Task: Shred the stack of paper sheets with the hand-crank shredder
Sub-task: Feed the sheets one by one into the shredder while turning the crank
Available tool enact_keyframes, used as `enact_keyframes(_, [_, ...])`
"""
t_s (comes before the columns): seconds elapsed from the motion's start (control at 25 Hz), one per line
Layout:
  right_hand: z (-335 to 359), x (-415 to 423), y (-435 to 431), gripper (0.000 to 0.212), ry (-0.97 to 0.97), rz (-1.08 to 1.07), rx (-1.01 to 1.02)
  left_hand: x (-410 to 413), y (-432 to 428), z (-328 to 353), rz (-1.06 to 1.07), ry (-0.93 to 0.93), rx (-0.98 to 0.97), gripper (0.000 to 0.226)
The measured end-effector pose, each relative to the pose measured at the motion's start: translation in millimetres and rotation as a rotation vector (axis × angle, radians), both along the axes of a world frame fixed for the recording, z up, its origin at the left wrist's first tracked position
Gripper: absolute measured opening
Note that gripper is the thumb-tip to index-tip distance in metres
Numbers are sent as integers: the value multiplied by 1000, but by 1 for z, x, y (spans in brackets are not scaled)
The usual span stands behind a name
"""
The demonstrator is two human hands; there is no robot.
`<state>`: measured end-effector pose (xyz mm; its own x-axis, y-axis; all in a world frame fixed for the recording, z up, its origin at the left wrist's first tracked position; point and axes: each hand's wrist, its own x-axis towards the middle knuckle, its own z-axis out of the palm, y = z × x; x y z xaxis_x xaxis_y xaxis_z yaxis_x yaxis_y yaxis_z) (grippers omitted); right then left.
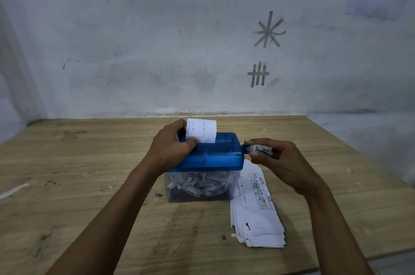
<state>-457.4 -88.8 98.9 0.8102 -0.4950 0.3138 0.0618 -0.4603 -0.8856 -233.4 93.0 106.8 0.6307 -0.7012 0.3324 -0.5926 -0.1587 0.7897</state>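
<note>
A small hand-crank shredder (221, 153) with a blue top stands mid-table; its clear bin (199, 187) holds a heap of white shreds. A white printed sheet (203, 132) stands upright in the slot. My left hand (171, 146) grips the shredder's left end, with the thumb against the sheet's lower edge. My right hand (277, 162) pinches the dark crank handle (258, 150) at the shredder's right side. A stack of printed paper sheets (256, 211) lies flat on the table just right of the bin, under my right wrist.
The wooden table (89, 173) ends against a grey wall (157, 38) close behind the shredder. Its right edge runs diagonally at the far right, its front edge at the bottom right. A white scrap (13, 191) lies at the left edge.
</note>
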Motion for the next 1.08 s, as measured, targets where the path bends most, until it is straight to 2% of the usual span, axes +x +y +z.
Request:
enact_keyframes(0.12, [1, 20, 0, 26, -64, -71, -38, 1, -1, 1, 18, -43, 15, 45])
enact_keyframes(0.24, [20, 26, -3, 35, -13, -65, -6, 0, -1, 0, 22, -60, 33, 48])
enact_keyframes(0.32, [24, 36, -4, 45, 39, -88, 43, 0, -2, 0, 13, -50, 35, 41])
enact_keyframes(0.36, [21, 45, -3, 48, 65, -125, 121, 0, -2, -1, 6, -42, 29, 35])
enact_keyframes(0.44, [8, 63, 0, 45, 122, -161, 415, 1, -1, -2, -11, -36, 13, 29])
enact_keyframes(0.52, [-7, 72, 1, 34, 168, -157, 723, 1, -1, -2, -25, -50, 4, 36])
enact_keyframes(0.6, [-20, 72, 4, 30, 178, -145, 992, 0, 1, 1, -37, -76, 40, 59])
enact_keyframes(0.68, [-32, 65, 11, 29, 144, -137, 1131, -2, 1, 5, -30, -161, 154, 87])
enact_keyframes(0.72, [-38, 63, 14, 26, 120, -153, 1094, -3, 1, 6, -10, -216, 209, 96])
enact_keyframes(0.84, [-47, 50, 34, 22, 151, -319, 683, -8, -1, 8, 44, -261, 245, 99])
enact_keyframes(0.96, [-45, 22, 59, 32, 145, -411, 378, -9, -2, 8, 45, -288, 246, 102])
enact_keyframes(1.08, [-29, 3, 72, 47, 146, -429, -15, -6, -2, 10, 32, -297, 267, 98])
